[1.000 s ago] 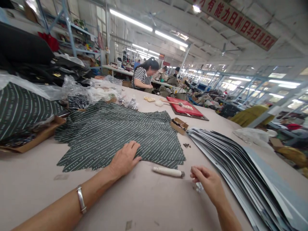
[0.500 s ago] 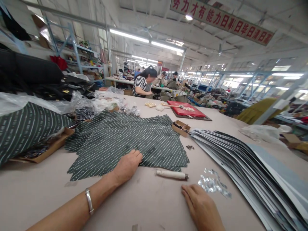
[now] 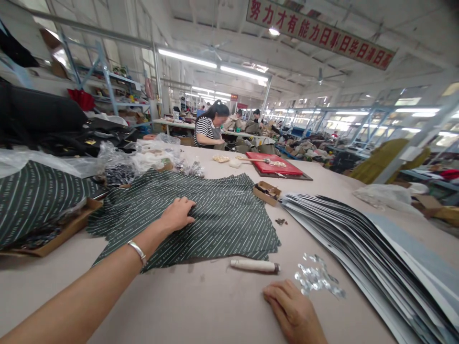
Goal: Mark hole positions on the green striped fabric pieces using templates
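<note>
My left hand (image 3: 177, 215) rests palm down, fingers spread, on a fanned stack of dark green striped fabric pieces (image 3: 215, 215) on the beige table (image 3: 215, 306). My right hand (image 3: 292, 313) lies on the table near the front edge with fingers curled under, touching nothing I can name. Just ahead of it lie a white-handled tool (image 3: 254, 265) and a small heap of clear shiny bits (image 3: 317, 279).
A long fanned stack of grey and black sheets (image 3: 376, 253) fills the right side. A small cardboard box (image 3: 267, 192), a red mat (image 3: 274, 165), plastic bags (image 3: 143, 157) and a box of striped fabric (image 3: 39, 205) sit farther out. A person in a striped top (image 3: 208, 129) works at the far end.
My left hand has moved forward and left, from the fabric's near edge onto the middle of the stack. My right hand dropped to the table, leaving the shiny bits there.
</note>
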